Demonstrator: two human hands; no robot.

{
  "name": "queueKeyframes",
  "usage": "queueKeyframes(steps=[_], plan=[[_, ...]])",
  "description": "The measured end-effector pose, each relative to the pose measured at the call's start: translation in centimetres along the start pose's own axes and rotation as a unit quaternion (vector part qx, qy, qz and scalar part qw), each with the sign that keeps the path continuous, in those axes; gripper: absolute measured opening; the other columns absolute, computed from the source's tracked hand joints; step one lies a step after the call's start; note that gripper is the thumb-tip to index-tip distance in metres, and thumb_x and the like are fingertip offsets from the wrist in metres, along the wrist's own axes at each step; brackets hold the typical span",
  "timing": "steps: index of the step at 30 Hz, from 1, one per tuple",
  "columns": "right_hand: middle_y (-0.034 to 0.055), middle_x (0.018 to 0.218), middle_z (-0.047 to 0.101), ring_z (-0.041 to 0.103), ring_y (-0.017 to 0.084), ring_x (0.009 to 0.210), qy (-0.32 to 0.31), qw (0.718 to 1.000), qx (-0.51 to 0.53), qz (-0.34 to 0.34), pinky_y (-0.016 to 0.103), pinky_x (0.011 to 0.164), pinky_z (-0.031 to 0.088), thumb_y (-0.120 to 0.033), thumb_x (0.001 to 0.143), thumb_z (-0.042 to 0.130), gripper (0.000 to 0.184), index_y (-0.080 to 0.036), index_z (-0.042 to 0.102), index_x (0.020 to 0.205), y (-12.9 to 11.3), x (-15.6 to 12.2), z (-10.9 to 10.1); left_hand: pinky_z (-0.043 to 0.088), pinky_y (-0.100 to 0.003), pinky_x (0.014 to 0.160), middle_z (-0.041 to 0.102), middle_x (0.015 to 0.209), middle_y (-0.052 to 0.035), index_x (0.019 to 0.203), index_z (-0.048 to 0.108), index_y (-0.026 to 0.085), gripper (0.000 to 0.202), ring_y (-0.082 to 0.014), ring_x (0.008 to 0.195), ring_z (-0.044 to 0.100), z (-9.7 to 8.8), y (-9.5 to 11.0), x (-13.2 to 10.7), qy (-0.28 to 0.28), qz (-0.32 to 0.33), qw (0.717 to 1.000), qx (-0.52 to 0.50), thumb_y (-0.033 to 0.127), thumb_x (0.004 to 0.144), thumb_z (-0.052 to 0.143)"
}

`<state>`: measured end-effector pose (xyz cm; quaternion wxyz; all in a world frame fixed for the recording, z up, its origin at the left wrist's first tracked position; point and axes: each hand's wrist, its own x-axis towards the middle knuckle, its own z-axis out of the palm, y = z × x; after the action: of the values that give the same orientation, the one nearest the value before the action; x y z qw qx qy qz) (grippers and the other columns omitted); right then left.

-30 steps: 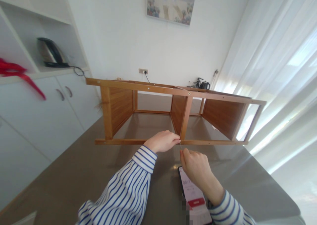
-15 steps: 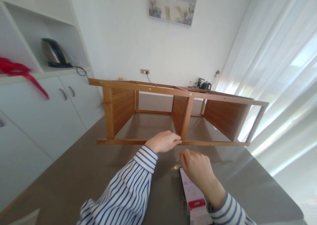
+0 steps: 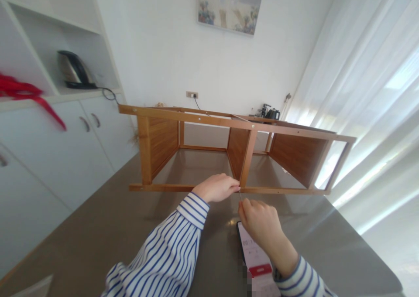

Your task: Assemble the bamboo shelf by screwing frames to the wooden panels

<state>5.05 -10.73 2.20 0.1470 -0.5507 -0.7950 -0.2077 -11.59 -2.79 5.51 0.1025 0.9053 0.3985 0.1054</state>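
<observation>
A wooden shelf frame [image 3: 196, 121] lies on its side on the table, its panels upright. My left hand [image 3: 218, 188] is closed over its lower front rail, beside the middle post, fingertips at the tip of a thin metal driver tool [image 3: 240, 196]. In my closed right hand [image 3: 260, 216] is that tool; its shaft points up to the rail joint and its handle is hidden, so I cannot tell its exact kind. Partly under my right wrist lies a phone [image 3: 260, 255] with a timer on its screen.
The grey tabletop [image 3: 157, 240] has a rounded corner at right. White cabinets [image 3: 94, 144] with a kettle [image 3: 73, 70] and red ribbon [image 3: 29, 92] stand at left. Sheer curtains [image 3: 369, 92] hang at right. Behind the frame are a black kettle [image 3: 272, 114] and a wall socket [image 3: 191, 94].
The view has shifted very slightly. Both hands keep the same places at the rail joint, and the shelf frame has not visibly moved.
</observation>
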Motion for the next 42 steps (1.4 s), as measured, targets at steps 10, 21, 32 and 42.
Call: queueKeyframes(steps=[10,21,32,42], plan=[[0.0028,0.058,0.061,0.058,0.013,0.053,-0.016,0.998,0.007,-0.057,0.025,0.047,0.021,-0.017,0.084,0.049,0.021,-0.017,0.055,0.063,0.2,0.1,-0.9,0.036,-0.025,0.061,0.069,0.082,-0.0025,0.079,0.063,0.023,0.036,-0.0177,0.076,0.063,-0.4,0.4,0.0,-0.006,-0.007,1.0,0.004,0.043,0.092,0.037],[0.0022,0.069,0.064,0.062,0.015,0.061,-0.091,0.995,-0.007,0.03,0.026,0.047,0.019,-0.027,0.093,0.042,0.025,-0.02,0.058,0.075,4.3,-2.8,0.6,0.033,-0.025,0.059,0.069,0.078,-0.0013,0.074,0.061,0.023,0.036,-0.016,0.071,0.061,-0.2,0.3,-0.1,-0.015,0.005,1.0,-0.01,0.042,0.092,0.036],[0.0037,0.078,0.061,0.063,0.015,0.067,-0.141,0.987,-0.01,0.081,0.023,0.046,0.026,-0.027,0.093,0.042,0.022,-0.022,0.061,0.084,7.9,-6.8,4.3,0.033,-0.024,0.058,0.067,0.073,-0.0007,0.075,0.061,0.022,0.039,-0.0133,0.064,0.058,0.9,-0.5,-0.4,-0.035,-0.014,0.999,0.0,0.046,0.093,0.035],[0.0054,0.094,0.06,0.065,0.018,0.076,-0.193,0.971,0.058,0.127,0.025,0.054,0.04,-0.033,0.093,0.035,0.027,-0.027,0.061,0.101,8.7,-6.7,5.2,0.037,-0.024,0.064,0.069,0.082,-0.0017,0.084,0.064,0.026,0.037,-0.0184,0.077,0.064,2.7,-1.8,-1.1,-0.021,-0.052,0.998,0.037,0.047,0.092,0.035]])
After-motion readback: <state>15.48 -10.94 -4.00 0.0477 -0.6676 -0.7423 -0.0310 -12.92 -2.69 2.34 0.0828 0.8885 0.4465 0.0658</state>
